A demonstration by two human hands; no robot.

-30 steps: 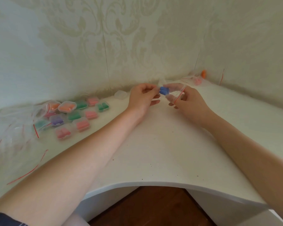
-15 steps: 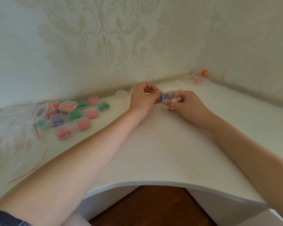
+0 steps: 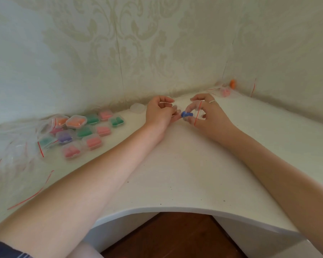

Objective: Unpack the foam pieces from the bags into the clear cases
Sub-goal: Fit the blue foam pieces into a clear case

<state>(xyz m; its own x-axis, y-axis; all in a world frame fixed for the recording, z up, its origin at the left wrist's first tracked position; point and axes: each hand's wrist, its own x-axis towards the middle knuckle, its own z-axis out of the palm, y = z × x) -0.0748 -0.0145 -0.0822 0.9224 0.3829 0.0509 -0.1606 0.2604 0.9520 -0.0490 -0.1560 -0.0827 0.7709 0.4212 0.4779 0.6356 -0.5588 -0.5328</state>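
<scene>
A blue foam piece (image 3: 186, 114) sticks out of a small clear bag (image 3: 196, 110) with a red strip, held just above the white table. My right hand (image 3: 210, 116) grips the bag, with fingers curled round it. My left hand (image 3: 159, 112) has its fingers curled, and their tips pinch the left end of the blue foam. An empty clear case (image 3: 137, 108) lies on the table by the wall, just left of my left hand.
Several filled clear cases (image 3: 86, 130) with orange, green, pink and purple foam lie at the left. A pile of empty bags (image 3: 13, 146) lies further left. In the back right corner are bags with pink foam (image 3: 225, 92) and orange foam (image 3: 232, 83). The table's curved front edge (image 3: 175, 209) is near me.
Both hands shifted slightly right and the bag turned. The blue foam, inside the bag half a second ago, now shows outside the bag's mouth between my hands.
</scene>
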